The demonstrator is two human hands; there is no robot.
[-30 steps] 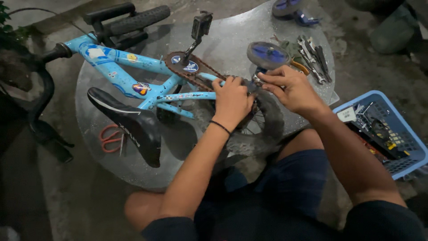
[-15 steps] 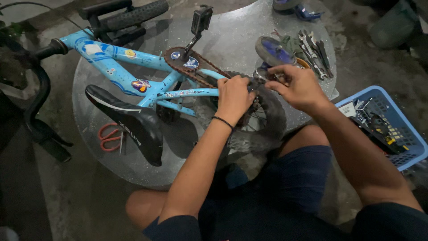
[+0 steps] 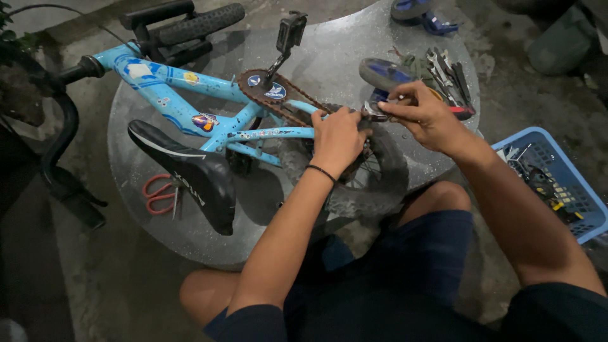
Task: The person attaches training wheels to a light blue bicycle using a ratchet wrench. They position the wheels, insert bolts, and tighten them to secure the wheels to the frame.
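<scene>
A small blue bicycle (image 3: 164, 95) lies on its side on a round stone table (image 3: 329, 50). My left hand (image 3: 339, 139) is closed on the hub area of its rear wheel (image 3: 391, 166), beside the rusty chain (image 3: 297, 98). My right hand (image 3: 425, 114) pinches the metal bracket (image 3: 373, 112) of a blue-and-grey training wheel (image 3: 385, 73) right at the axle. The axle itself is hidden under my fingers.
Several wrenches (image 3: 448, 71) lie on the table behind my right hand. A second training wheel (image 3: 415, 9) sits at the far edge. Red-handled pliers (image 3: 158, 193) lie under the black saddle (image 3: 190, 172). A blue basket (image 3: 557, 183) of tools stands at the right.
My right hand has shifted slightly up and right with the bracket, and the training wheel's disc has tilted flatter. My left hand has stayed on the hub.
</scene>
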